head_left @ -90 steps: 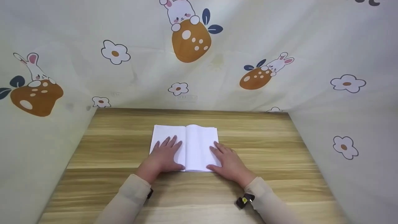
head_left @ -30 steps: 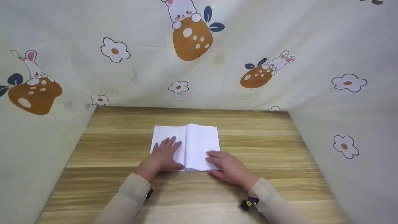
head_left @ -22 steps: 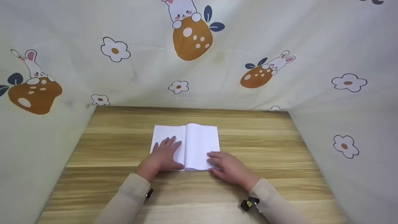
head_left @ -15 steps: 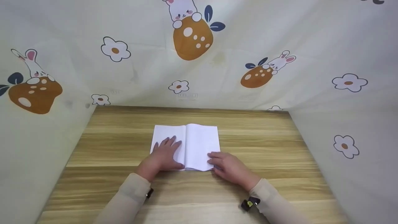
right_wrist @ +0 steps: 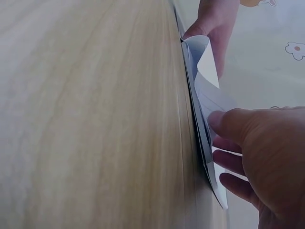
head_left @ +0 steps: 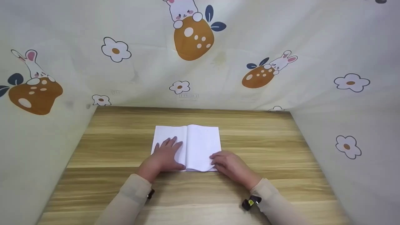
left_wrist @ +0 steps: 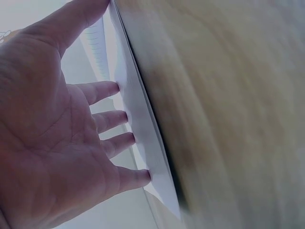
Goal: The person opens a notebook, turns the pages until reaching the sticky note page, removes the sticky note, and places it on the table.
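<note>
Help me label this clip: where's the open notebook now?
In the head view, the open notebook lies on the wooden table below the picture's centre, the left hand on its left page and right hand at its near right corner.

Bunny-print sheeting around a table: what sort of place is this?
Probably a small screened-off tabletop workspace, perhaps indoors: the bunny-print sheeting rises along the back and both sides of a wood-grain table, where an open notebook lies.
</note>
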{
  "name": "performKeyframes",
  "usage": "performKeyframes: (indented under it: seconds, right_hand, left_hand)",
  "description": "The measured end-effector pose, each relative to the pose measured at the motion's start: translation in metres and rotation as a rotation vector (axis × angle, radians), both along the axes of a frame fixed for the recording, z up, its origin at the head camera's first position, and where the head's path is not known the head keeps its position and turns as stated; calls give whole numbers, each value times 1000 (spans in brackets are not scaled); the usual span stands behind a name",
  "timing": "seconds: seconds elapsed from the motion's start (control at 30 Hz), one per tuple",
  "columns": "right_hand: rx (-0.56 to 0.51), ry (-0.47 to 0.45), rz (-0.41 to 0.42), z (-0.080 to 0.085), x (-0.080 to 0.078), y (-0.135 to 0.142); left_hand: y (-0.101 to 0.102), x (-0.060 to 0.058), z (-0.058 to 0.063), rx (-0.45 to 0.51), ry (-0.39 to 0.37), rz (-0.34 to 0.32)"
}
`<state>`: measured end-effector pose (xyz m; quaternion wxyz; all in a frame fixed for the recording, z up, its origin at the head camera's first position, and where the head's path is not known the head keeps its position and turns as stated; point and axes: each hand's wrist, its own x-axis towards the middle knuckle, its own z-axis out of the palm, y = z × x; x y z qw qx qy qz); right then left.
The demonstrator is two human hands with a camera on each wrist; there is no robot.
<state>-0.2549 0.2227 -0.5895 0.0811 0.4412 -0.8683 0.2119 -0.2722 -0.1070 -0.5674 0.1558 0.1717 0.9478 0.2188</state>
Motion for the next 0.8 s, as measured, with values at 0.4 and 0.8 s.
performKeyframes:
  seconds: [0.4,0.8]
  right_hand:
    - [-73,-20,16,12,-1,0]
    - [-169,-46,-4,28,0,-8]
  left_hand:
    - [1,-1,1,-4,0,4]
    - [0,1,2,4,14,1]
